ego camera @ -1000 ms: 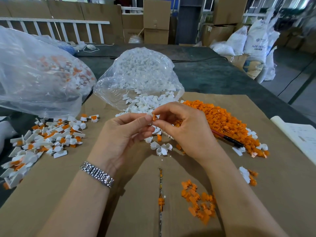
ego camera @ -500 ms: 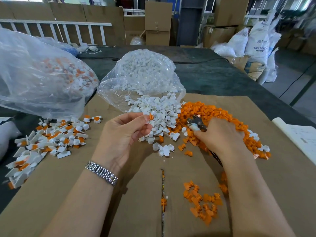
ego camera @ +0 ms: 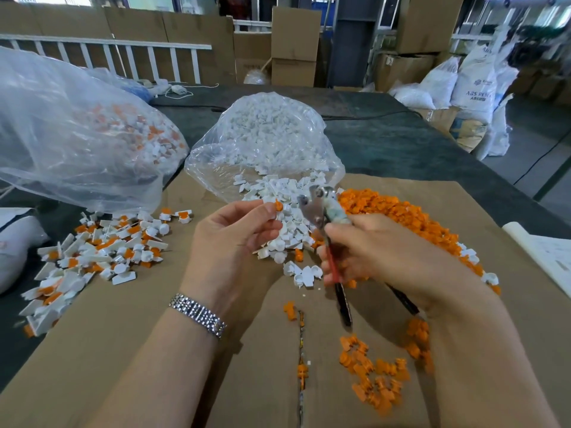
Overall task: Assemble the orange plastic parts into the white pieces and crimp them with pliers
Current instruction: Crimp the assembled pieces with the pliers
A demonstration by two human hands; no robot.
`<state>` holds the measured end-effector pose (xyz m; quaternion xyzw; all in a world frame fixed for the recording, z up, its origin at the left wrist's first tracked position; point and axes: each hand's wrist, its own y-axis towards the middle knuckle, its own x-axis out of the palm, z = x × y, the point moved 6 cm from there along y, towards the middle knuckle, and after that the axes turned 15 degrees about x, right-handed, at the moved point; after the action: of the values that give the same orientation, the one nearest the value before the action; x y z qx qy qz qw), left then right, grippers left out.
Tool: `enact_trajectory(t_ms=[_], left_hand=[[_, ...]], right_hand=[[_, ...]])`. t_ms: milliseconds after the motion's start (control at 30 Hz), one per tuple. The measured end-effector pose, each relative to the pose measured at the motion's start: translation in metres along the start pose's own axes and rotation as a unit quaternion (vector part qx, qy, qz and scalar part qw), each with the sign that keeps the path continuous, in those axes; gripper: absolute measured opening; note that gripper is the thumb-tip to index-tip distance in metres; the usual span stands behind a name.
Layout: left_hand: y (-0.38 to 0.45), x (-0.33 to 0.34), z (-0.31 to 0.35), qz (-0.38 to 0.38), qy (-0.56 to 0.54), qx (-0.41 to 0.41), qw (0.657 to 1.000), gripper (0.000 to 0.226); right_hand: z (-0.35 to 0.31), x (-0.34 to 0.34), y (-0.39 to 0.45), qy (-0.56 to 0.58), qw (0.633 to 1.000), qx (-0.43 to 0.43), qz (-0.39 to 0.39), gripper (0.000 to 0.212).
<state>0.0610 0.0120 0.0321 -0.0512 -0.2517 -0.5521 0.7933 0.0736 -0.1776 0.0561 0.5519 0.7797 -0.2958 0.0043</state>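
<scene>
The pliers (ego camera: 324, 223) stand at centre frame, long axis running from lower right up to upper left, metal head up and tipped toward the left, red and black handles pointing down. Just left of the head, apart from it, an orange-and-white part (ego camera: 278, 208) sits pinched at the fingertips of the left hand (ego camera: 228, 239), its orange end up. The right hand (ego camera: 370, 251) grips the pliers, fingers curled round the handles; the head juts above the knuckles and the handle ends stick out below the palm.

Behind them lie a white pile (ego camera: 287, 211) spilling from a clear bag (ego camera: 265, 140) and an orange pile (ego camera: 401, 220) to the right. Finished pieces (ego camera: 102, 254) spread at left, below a bigger bag (ego camera: 71, 134) in the upper left. Loose orange parts (ego camera: 374, 378) lie at lower centre. All rest on brown cardboard (ego camera: 154, 335) over a dark table (ego camera: 401, 143). Boxes (ego camera: 293, 44) and white sacks (ego camera: 472, 88) fill the warehouse background.
</scene>
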Motion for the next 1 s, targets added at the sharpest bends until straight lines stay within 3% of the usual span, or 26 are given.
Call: enact_trajectory(t_ms=[67,300,1000], left_hand=[[-0.001,0.003,0.001,0.001,-0.007,0.008,1.0,0.015],[-0.001,0.003,-0.001,0.004,0.019,0.032,0.999,0.006],[0.0,-0.002,-0.003,0.032,0.012,0.03,0.999,0.003]], right_hand=[[0.001,0.015,-0.001,-0.05,0.998,0.006,-0.029,0.031],[-0.007,0.027,-0.007,-0.131,0.991,-0.028,0.001,0.041],[-0.018,0.049,-0.003,-0.219,0.954,-0.074,0.188,0.053]])
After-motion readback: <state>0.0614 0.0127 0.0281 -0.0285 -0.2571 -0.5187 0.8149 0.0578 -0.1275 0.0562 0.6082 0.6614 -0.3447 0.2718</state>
